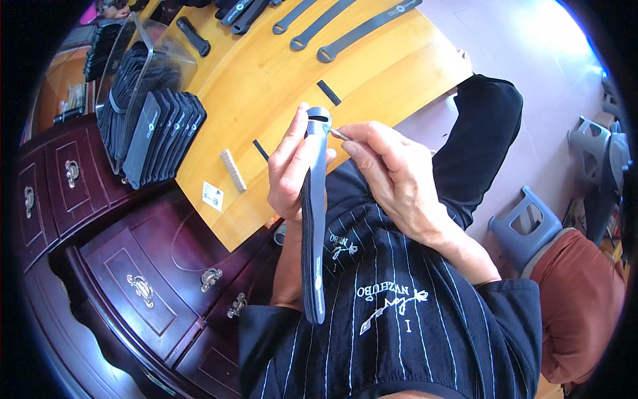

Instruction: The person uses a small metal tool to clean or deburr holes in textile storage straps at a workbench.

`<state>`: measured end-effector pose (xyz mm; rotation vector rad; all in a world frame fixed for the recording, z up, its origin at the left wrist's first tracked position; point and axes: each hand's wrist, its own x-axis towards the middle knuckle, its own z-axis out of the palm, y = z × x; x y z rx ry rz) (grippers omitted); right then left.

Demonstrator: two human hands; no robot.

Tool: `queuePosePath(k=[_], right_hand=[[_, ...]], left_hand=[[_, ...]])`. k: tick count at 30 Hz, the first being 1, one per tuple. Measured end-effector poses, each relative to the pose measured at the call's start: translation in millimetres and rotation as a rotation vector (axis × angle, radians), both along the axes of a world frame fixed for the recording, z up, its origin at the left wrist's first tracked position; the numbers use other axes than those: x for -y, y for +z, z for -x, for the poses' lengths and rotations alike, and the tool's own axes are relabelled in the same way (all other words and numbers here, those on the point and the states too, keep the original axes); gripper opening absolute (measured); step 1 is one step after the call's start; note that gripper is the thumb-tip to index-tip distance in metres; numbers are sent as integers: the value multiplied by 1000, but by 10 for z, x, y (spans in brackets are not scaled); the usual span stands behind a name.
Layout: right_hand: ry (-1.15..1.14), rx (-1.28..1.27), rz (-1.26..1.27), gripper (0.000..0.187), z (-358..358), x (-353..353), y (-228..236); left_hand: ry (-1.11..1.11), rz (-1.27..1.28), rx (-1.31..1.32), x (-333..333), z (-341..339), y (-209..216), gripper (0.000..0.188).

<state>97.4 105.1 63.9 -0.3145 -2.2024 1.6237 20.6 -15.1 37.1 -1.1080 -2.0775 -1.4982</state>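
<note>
My left hand (287, 174) is closed round a bundle of long dark grey straps (317, 213), which hangs down in front of my striped black shirt. At the bundle's top is a rounded end with a slot through it. My right hand (402, 176) pinches a small, thin metal tool (339, 134) between thumb and forefinger. Its tip touches or nearly touches the strap's edge just below the slot; its exact kind is too small to tell. A short black strip (329, 92) lies on the table beyond my hands, and another (260, 149) is beside my left hand.
On the yellow wooden table (266, 80) lie several grey straps (369, 30), a white label (212, 197) and a pale narrow block (232, 170). Stacked straps (165, 139) stand by a clear bin (143, 60) at left. Dark drawers (139, 279), a blue-grey stool (526, 226) and brown-red fabric (585, 299) surround me.
</note>
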Motion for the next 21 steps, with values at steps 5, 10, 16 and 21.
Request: queuePosePath(k=[5, 10, 16, 21], right_hand=[[190, 334, 1130, 20, 5, -95, 104], [-1, 92, 460, 17, 72, 82, -92], [89, 194, 375, 18, 62, -132, 17], [323, 216, 273, 30, 80, -330, 90]], left_hand=[[-8, -27, -16, 11, -6, -12, 29], [-49, -74, 51, 10, -19, -78, 30], [-86, 65, 283, 162, -89, -21, 28], [-301, -462, 824, 165, -97, -89, 31]])
